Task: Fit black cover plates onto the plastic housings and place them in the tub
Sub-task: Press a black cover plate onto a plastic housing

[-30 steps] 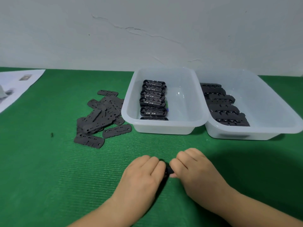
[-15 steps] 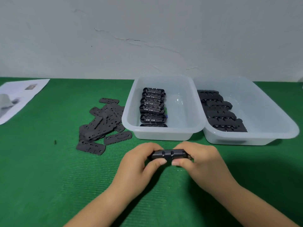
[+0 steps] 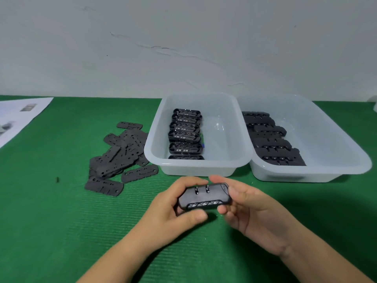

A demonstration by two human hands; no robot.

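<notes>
You hold one housing [image 3: 205,196] between both hands, lifted above the green mat [image 3: 51,231] near the middle of its front half and just in front of the two tubs. Your left hand [image 3: 173,209] grips its left end, fingers curled behind the far edge and thumb under the near edge. Your right hand [image 3: 251,209] cups the right end, fingers loosely curled around it, palm turned toward you. The housing lies level, long side left to right, its near side showing three round openings. The left tub [image 3: 195,166] stands mid-mat and holds a row of housings [image 3: 184,133] along its left wall. The right tub [image 3: 346,160] touches it on the right and holds a row of dark parts [image 3: 271,144] along its left wall. The loose plates [image 3: 120,152] lie piled on the mat just left of the left tub. A printed sheet [image 3: 18,117] lies at the mat's far left corner.
</notes>
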